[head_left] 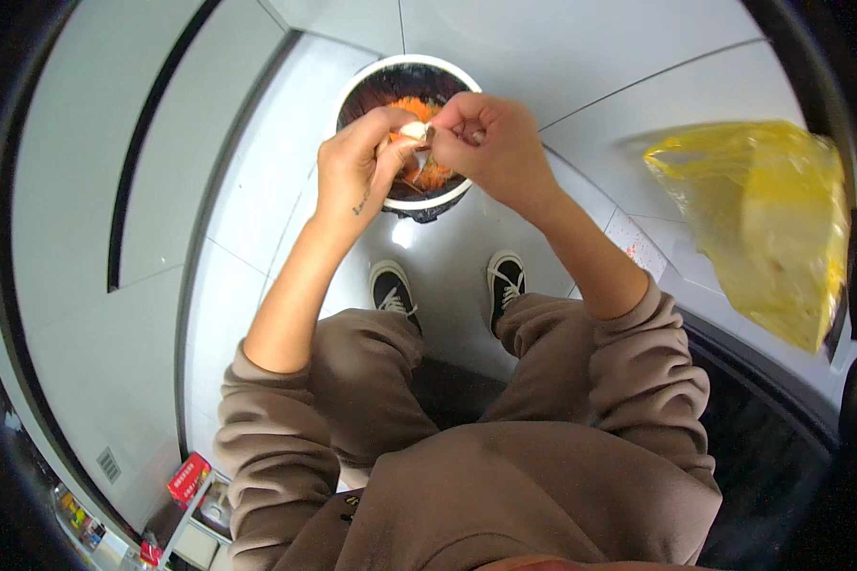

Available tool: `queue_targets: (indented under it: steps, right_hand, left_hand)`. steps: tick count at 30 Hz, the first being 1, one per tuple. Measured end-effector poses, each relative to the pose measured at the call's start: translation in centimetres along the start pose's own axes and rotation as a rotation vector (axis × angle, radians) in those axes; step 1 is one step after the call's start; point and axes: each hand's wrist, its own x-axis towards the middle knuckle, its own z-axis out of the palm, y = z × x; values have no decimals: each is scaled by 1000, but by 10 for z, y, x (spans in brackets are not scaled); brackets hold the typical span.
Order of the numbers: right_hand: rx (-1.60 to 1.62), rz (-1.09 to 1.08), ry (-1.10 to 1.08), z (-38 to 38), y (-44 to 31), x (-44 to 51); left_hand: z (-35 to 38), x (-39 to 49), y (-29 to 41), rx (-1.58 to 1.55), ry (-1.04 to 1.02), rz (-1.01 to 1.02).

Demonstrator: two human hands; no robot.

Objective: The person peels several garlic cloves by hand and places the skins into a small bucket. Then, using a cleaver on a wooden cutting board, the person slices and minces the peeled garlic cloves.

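Observation:
A pale peeled-looking clove, apparently garlic [415,130], is pinched between the thumb and fingers of my left hand [353,164]. The thumb and forefinger of my right hand [500,153] meet at the clove's right end, and its other fingers are curled in. Something small and pale shows inside those curled fingers, too unclear to name. Both hands are above a round trash bin [398,60] with a white rim and a dark liner [371,86]. Orange shredded peelings [416,107] lie inside the bin, partly hidden by my hands.
A yellow plastic bag [764,221] hangs at the right. White cabinet fronts [150,164] run along the left. My black sneakers [393,289] stand on glossy floor just short of the bin. At lower left, a red box [189,478] tops a small rack [186,524].

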Motion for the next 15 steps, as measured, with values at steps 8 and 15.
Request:
queue_targets:
  steps: [8, 15]
  right_hand:
    - [90, 78, 146, 15, -9, -28]
    - [-137, 24, 183, 18, 44, -8]
  left_hand:
    - [10, -25, 20, -819, 169, -305]
    - [0, -31, -26, -1110, 251, -647]
